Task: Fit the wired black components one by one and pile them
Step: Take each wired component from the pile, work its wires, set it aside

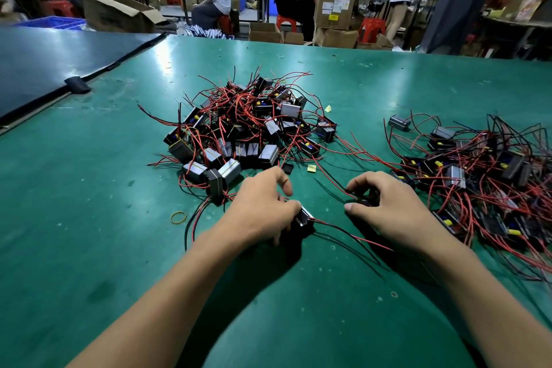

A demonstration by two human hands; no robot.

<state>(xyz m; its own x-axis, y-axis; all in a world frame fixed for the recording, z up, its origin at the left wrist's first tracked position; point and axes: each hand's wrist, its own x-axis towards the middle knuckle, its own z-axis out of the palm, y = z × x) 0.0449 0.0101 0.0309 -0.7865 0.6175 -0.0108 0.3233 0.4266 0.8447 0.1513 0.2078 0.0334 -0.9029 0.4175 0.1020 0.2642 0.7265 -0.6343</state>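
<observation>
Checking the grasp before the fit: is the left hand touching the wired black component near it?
Touching. The head view shows the left hand with its fingers curled round the wired black component and the thumb tip on its top edge.

Open green table [89, 218] at left, wired pile [248, 128] ahead, second tangle [484, 182] right, wire-crossed lane between them.

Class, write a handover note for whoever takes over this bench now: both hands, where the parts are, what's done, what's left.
Left hand grips a black wired component on the green table.
Right hand pinches a small black part beside it; the two are not yet joined.
Done: seemingly the centre pile.
Left: fit this pair, pile it, then probably the right heap.
</observation>
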